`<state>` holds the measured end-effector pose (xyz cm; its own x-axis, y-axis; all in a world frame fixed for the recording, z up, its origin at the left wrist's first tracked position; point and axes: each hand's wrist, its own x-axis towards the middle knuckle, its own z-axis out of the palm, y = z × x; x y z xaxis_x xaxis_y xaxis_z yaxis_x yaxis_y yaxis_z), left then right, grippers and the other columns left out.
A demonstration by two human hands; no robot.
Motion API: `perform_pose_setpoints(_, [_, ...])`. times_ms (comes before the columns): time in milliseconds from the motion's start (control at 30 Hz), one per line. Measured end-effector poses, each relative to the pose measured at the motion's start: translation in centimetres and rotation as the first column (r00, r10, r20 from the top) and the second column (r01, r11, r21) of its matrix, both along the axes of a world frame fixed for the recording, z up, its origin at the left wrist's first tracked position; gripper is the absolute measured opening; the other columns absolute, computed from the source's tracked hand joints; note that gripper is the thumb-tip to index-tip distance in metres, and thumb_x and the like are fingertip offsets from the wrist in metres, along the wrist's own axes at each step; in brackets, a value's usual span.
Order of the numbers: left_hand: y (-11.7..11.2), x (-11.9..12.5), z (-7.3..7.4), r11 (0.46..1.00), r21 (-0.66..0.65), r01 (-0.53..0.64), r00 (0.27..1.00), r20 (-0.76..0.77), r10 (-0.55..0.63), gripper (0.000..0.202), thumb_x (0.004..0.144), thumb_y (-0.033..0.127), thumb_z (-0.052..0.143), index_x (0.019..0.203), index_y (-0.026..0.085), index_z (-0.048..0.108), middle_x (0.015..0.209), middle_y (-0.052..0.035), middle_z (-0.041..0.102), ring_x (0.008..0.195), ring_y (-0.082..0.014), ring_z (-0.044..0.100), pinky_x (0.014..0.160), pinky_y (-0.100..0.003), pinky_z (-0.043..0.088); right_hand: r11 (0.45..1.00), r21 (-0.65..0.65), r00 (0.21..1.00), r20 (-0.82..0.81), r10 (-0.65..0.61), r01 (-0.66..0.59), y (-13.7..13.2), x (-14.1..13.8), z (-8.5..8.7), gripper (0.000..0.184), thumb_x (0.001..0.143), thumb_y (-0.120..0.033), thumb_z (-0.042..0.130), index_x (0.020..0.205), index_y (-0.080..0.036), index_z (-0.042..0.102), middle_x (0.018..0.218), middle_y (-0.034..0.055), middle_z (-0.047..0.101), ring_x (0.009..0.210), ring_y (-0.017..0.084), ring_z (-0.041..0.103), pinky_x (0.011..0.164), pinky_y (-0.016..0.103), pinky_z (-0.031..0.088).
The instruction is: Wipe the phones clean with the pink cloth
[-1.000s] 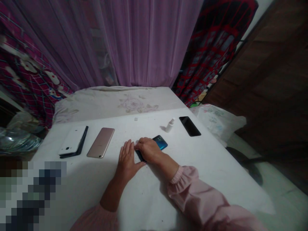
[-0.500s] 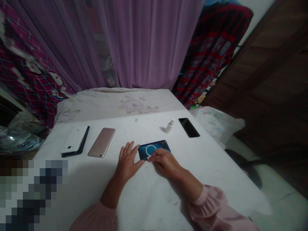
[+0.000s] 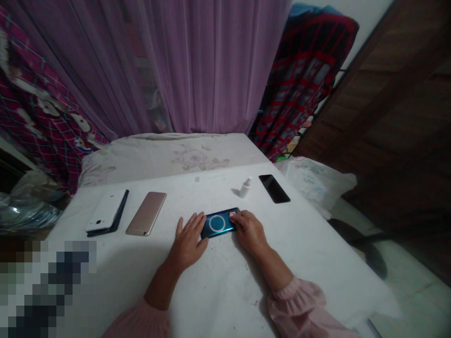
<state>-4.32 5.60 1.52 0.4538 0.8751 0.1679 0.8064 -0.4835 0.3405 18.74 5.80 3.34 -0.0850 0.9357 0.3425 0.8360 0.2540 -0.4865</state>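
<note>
A blue phone (image 3: 219, 223) with a pale ring on its back lies flat on the white table (image 3: 211, 281). My left hand (image 3: 188, 239) rests flat beside its left end, fingers stretched out and touching the edge. My right hand (image 3: 249, 230) sits at the phone's right end, fingers curled and pinched on a small pale bit at the corner that I cannot make out.
On the left lie a white phone (image 3: 105, 215) on a dark case and a rose-gold phone (image 3: 146, 219). A small white bottle (image 3: 244, 187) and a black phone (image 3: 274, 188) sit at the back right. A plastic bag (image 3: 317, 180) lies off the table's right edge.
My right hand came off the top of the blue phone and moved to its right end, uncovering the ring. The phone turned slightly. My left hand stayed flat at its left end.
</note>
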Motion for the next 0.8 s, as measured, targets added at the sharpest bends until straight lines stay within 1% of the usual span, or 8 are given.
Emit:
perform_pose_setpoints(100, [-0.2, 0.5, 0.2, 0.999, 0.033, -0.028, 1.0, -0.003, 0.028, 0.057, 0.091, 0.033, 0.049, 0.145, 0.02, 0.038, 0.149, -0.0128, 0.043, 0.139, -0.0303, 0.038, 0.115, -0.06, 0.015, 0.996, 0.033, 0.996, 0.008, 0.086, -0.087, -0.4, -1.9, 0.2, 0.028, 0.094, -0.021, 0.048, 0.093, -0.024, 0.075, 0.083, 0.0051, 0.066, 0.078, 0.016, 0.059, 0.069, 0.025, 0.045])
perform_pose_setpoints(200, [-0.5, 0.9, 0.3, 0.993, 0.092, -0.072, 0.997, 0.005, 0.072, 0.054, 0.094, 0.039, 0.048, 0.144, 0.02, 0.041, 0.146, -0.014, 0.047, 0.137, -0.0311, 0.041, 0.115, -0.061, 0.015, 0.989, 0.042, 0.99, 0.009, 0.14, -0.14, -0.6, -1.9, 0.2, 0.028, 0.095, -0.02, 0.048, 0.095, -0.025, 0.075, 0.083, 0.0048, 0.066, 0.077, 0.015, 0.058, 0.069, 0.025, 0.045])
perform_pose_setpoints(267, [-0.6, 1.1, 0.2, 0.989, 0.12, -0.081, 0.997, 0.007, 0.081, 0.052, 0.095, 0.038, 0.047, 0.144, 0.02, 0.041, 0.145, -0.0138, 0.049, 0.136, -0.0313, 0.043, 0.115, -0.06, 0.015, 0.995, 0.041, 0.996, 0.009, 0.093, -0.093, -0.2, -0.8, 0.0, 0.027, 0.095, -0.022, 0.048, 0.095, -0.025, 0.075, 0.084, 0.0051, 0.067, 0.078, 0.016, 0.059, 0.07, 0.025, 0.046])
perform_pose_setpoints(367, [-0.6, 1.1, 0.2, 0.989, 0.134, -0.071, 0.997, 0.001, 0.071, 0.052, 0.095, 0.038, 0.046, 0.144, 0.02, 0.041, 0.144, -0.0133, 0.05, 0.135, -0.0322, 0.043, 0.115, -0.061, 0.017, 0.997, 0.037, 0.997, 0.031, -0.065, 0.064, 0.7, 0.7, -0.4, 0.027, 0.094, -0.024, 0.049, 0.096, -0.024, 0.075, 0.086, 0.0059, 0.067, 0.081, 0.017, 0.059, 0.07, 0.026, 0.046])
perform_pose_setpoints(467, [-0.6, 1.0, 0.2, 0.989, 0.133, -0.061, 0.998, -0.011, 0.063, 0.053, 0.095, 0.038, 0.046, 0.145, 0.019, 0.041, 0.145, -0.0131, 0.049, 0.136, -0.0321, 0.043, 0.114, -0.061, 0.019, 0.989, 0.053, 0.989, 0.057, -0.139, 0.136, 1.2, 0.2, -0.6, 0.026, 0.094, -0.024, 0.049, 0.096, -0.023, 0.075, 0.086, 0.0063, 0.067, 0.082, 0.018, 0.059, 0.071, 0.027, 0.044])
perform_pose_setpoints(533, [-0.7, 1.0, 0.3, 0.989, 0.137, -0.062, 0.998, -0.02, 0.065, 0.053, 0.095, 0.037, 0.046, 0.145, 0.019, 0.041, 0.145, -0.013, 0.049, 0.136, -0.0319, 0.042, 0.115, -0.06, 0.019, 0.991, 0.076, 0.991, 0.072, -0.112, 0.106, 1.1, -1.3, -0.6, 0.027, 0.095, -0.023, 0.049, 0.095, -0.022, 0.075, 0.086, 0.0066, 0.067, 0.081, 0.018, 0.058, 0.071, 0.027, 0.043])
perform_pose_setpoints(667, [-0.9, 1.2, 0.4, 0.988, 0.143, -0.062, 0.997, -0.043, 0.069, 0.052, 0.095, 0.036, 0.048, 0.145, 0.021, 0.041, 0.146, -0.0117, 0.049, 0.136, -0.03, 0.042, 0.116, -0.057, 0.019, 0.992, 0.105, 0.992, 0.112, 0.06, -0.072, 0.1, -4.1, -0.5, 0.025, 0.093, -0.018, 0.05, 0.095, -0.022, 0.075, 0.084, 0.0067, 0.067, 0.078, 0.018, 0.057, 0.07, 0.027, 0.041])
perform_pose_setpoints(800, [-1.5, 1.5, 0.8, 0.992, 0.101, -0.076, 0.994, -0.068, 0.083, 0.052, 0.096, 0.035, 0.047, 0.145, 0.02, 0.039, 0.147, -0.0114, 0.047, 0.137, -0.0272, 0.041, 0.117, -0.054, 0.02, 0.989, 0.118, 0.991, 0.104, 0.082, -0.095, -0.3, -2.9, -0.7, 0.024, 0.092, -0.02, 0.052, 0.098, -0.023, 0.074, 0.086, 0.0063, 0.068, 0.079, 0.018, 0.057, 0.071, 0.028, 0.04])
